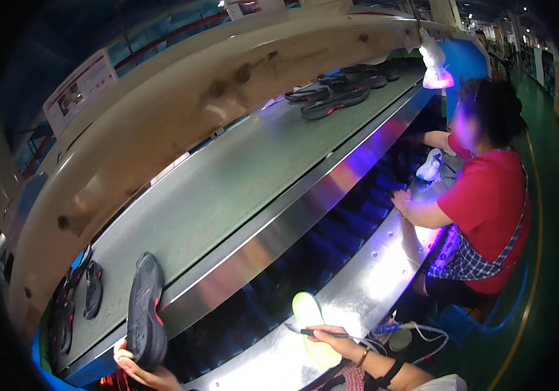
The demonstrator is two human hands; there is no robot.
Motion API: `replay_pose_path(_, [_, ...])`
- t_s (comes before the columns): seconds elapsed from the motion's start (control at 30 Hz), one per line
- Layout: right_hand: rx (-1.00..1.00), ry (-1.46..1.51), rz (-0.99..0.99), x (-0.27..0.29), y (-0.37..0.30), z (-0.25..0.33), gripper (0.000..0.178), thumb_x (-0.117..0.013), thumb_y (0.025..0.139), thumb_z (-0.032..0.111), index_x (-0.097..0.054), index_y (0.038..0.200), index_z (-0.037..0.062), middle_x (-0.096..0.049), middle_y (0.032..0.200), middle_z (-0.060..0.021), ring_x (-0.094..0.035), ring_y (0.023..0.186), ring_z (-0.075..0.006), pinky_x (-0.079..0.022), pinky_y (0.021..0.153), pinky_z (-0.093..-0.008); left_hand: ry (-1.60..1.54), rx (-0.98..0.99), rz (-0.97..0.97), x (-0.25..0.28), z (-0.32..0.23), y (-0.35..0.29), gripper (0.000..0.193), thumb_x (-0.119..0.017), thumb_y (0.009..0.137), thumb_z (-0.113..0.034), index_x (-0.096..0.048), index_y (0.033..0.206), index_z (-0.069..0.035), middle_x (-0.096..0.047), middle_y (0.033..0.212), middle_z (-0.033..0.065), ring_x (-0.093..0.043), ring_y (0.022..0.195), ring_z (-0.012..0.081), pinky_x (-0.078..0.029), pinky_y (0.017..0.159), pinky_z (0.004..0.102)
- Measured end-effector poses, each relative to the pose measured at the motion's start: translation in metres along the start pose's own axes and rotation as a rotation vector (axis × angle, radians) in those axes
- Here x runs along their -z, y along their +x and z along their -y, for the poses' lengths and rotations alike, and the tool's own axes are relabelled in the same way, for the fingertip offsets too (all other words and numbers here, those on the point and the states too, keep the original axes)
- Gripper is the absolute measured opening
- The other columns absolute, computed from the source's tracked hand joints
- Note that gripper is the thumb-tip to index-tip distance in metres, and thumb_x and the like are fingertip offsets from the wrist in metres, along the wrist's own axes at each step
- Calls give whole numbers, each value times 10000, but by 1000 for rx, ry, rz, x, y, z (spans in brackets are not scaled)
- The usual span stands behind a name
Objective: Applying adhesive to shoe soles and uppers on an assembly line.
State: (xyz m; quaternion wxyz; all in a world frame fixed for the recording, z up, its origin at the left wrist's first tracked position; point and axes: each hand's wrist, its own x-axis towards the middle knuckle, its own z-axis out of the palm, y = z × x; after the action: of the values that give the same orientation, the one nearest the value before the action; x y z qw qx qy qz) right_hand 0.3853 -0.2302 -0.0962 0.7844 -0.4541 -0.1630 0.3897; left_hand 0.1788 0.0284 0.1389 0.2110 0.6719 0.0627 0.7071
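Observation:
My left hand (137,370), at the lower left, grips the heel end of a black shoe sole (146,306) with red accents along one side. The sole stands nearly upright at the near edge of the green conveyor belt (211,189). My right hand (328,340) is closed on a slim pen-like tool (310,332) with a dark handle and a thin pointed tip aimed left. Beneath that hand, a pale yellow-green, sole-shaped piece (307,305) lies on the shiny metal bench (253,365); the hand and tool partly cover it.
More black soles rest on the belt at left (94,290) and far end (335,103). A beige curved hood (181,111) overhangs the belt. At right a co-worker in red (488,215) handles a white shoe (430,165) under a lamp (437,75). Cables (422,329) lie near my right forearm.

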Motion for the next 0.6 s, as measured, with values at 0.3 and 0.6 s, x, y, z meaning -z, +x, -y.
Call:
replay_pose_path(0.3, [76,-50,-21,-20,-11,24,239,-658,776,7,-604,1007,-13,-649,970,-107,-625,865,-139,-512,790,-263,-960,1038,150,31,-1,-74,527,-496,716,-224,-481,1162,57,-582,1100,191,-590,978,330,-480,874,471])
replay_pose_path(0.6, [114,-96,-46,-17,-7,33,201,-630,766,-33,-605,964,-10,-653,941,-118,-607,747,-111,-500,668,-229,-1370,1461,339,43,-49,-193,684,-551,743,-351,-390,1267,57,-504,1225,181,-480,1149,325,-367,991,469])
